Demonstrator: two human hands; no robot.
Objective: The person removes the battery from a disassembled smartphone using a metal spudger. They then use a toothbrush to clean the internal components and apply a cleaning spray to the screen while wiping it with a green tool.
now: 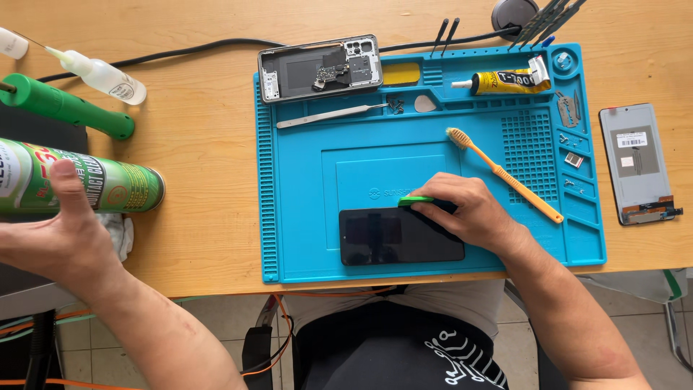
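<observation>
Black glass of a phone screen [401, 236] lies low centre on the blue mat [303, 180]. The right hand [473, 213] grips a green tool [416, 201] at its top edge; keeping that tool flat to the seam would serve best. The left hand [61, 235], lower left, hangs open, empty. The mat above is bare up to the orange brush [505, 175] and opened phone body [321, 68].

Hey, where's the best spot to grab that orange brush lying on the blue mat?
Probably the orange brush by its long bare handle, mid-length, from above. It lies flat and slanted on the blue mat, bristles at the upper-left end, so the handle's long sides are open for pinching.
</observation>
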